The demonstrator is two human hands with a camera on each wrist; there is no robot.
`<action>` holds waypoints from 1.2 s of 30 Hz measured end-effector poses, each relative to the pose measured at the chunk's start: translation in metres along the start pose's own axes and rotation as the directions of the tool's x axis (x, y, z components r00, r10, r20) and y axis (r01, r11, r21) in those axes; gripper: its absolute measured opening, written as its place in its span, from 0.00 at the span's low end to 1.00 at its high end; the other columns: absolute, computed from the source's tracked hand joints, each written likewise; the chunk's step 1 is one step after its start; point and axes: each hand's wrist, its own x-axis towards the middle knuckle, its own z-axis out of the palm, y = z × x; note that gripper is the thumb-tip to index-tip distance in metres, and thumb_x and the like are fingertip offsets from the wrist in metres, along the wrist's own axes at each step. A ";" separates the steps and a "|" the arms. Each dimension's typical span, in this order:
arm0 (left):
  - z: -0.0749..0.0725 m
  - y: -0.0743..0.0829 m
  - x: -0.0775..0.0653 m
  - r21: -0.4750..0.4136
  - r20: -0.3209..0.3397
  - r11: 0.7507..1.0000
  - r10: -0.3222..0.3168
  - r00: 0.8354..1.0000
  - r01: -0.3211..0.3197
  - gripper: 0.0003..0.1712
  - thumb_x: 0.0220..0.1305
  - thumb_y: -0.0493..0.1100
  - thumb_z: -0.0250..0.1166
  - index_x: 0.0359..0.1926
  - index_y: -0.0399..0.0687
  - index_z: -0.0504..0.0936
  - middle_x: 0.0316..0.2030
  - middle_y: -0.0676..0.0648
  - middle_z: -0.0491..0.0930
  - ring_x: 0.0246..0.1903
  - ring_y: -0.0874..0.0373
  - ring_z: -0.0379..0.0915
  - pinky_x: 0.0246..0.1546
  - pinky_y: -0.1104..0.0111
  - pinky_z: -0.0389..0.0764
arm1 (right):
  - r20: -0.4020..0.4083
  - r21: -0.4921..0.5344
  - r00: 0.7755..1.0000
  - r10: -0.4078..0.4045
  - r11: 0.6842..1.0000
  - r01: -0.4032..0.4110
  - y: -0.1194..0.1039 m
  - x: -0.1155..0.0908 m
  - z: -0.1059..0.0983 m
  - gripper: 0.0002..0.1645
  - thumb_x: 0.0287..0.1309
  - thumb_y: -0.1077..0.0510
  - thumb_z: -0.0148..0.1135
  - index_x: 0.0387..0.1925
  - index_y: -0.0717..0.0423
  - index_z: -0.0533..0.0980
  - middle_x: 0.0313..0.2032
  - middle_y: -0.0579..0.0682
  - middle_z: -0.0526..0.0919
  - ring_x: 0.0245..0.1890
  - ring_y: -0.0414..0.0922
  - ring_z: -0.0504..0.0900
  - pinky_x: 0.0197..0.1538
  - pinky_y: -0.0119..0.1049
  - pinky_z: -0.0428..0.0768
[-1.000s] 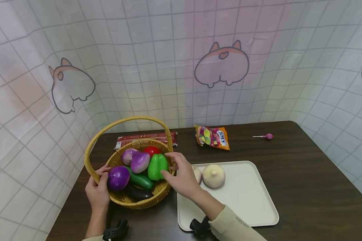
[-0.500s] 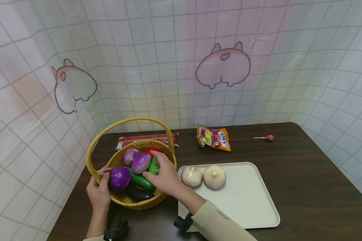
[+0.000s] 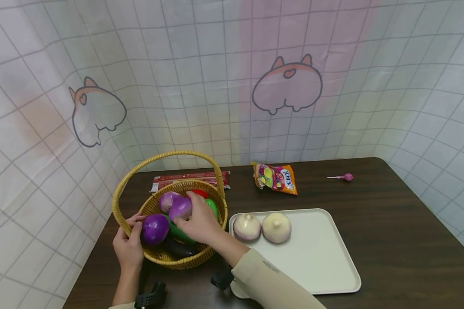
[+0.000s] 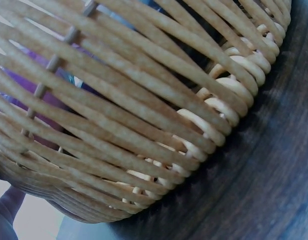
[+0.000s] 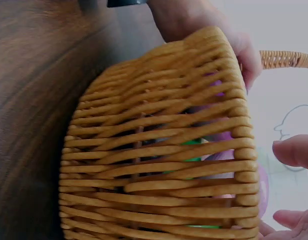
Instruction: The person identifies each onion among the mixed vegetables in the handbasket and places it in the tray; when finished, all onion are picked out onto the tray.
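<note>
A woven basket [image 3: 179,264] with a tall hoop handle holds toy vegetables. My left hand [image 3: 128,246] grips its left rim near the handle's foot, beside a round purple vegetable [image 3: 155,229]. My right hand [image 3: 203,221] reaches over the right rim, thumb and fingers spread beside a purple onion [image 3: 180,209]. In the right wrist view a gap shows between the thumb and fingertips [image 5: 289,219]. Another purple onion [image 3: 168,201], a red vegetable [image 3: 199,192], a partly covered green pepper [image 3: 212,207], a green cucumber-like one [image 3: 179,234] and a dark eggplant [image 3: 178,247] lie inside.
Right of the basket is a white tray [image 3: 313,257] with two pale, round, onion-like vegetables [image 3: 276,227] at its back left. Behind stand a red wrapped package [image 3: 189,178], a candy bag [image 3: 274,178] and a lollipop [image 3: 347,177]. A patterned curtain [image 3: 201,86] surrounds the table.
My right hand has moved left from the basket's right rim, past the green pepper, to the purple onion. The left hand keeps its grip on the basket.
</note>
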 end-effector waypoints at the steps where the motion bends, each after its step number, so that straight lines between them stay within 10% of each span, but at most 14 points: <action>1: 0.000 0.000 0.000 0.004 0.001 1.000 0.001 1.000 -0.001 0.08 0.66 0.30 0.59 0.31 0.26 0.75 0.40 0.37 0.84 0.52 0.55 0.77 0.53 0.76 0.73 | -0.009 -0.018 1.000 0.011 1.000 -0.011 0.000 0.002 0.001 0.46 0.54 0.48 0.69 0.71 0.53 0.59 0.64 0.56 0.68 0.51 0.48 0.78 0.51 0.44 0.79; 16: -0.002 -0.002 -0.001 -0.008 -0.008 1.000 0.004 1.000 -0.004 0.08 0.66 0.30 0.59 0.28 0.36 0.77 0.40 0.35 0.84 0.52 0.54 0.77 0.53 0.76 0.72 | 0.078 -0.129 0.994 0.073 0.990 -0.063 -0.006 0.008 0.002 0.47 0.52 0.41 0.70 0.69 0.54 0.63 0.63 0.53 0.72 0.59 0.50 0.74 0.57 0.50 0.75; 24: -0.001 -0.001 -0.002 -0.017 0.001 1.000 0.005 1.000 -0.005 0.09 0.66 0.30 0.59 0.31 0.25 0.73 0.42 0.34 0.83 0.52 0.53 0.77 0.53 0.76 0.73 | 0.049 -0.020 0.981 0.188 0.982 -0.187 -0.012 0.006 0.008 0.49 0.51 0.40 0.70 0.69 0.53 0.61 0.64 0.59 0.64 0.53 0.56 0.75 0.52 0.53 0.78; 36: 0.001 0.000 -0.001 -0.009 0.007 1.000 0.007 1.000 -0.007 0.11 0.66 0.31 0.59 0.31 0.22 0.71 0.43 0.33 0.83 0.52 0.54 0.77 0.53 0.77 0.73 | -0.039 0.089 0.992 0.123 0.989 -0.119 -0.003 0.000 0.022 0.48 0.51 0.43 0.71 0.70 0.52 0.60 0.66 0.58 0.60 0.55 0.55 0.75 0.54 0.54 0.77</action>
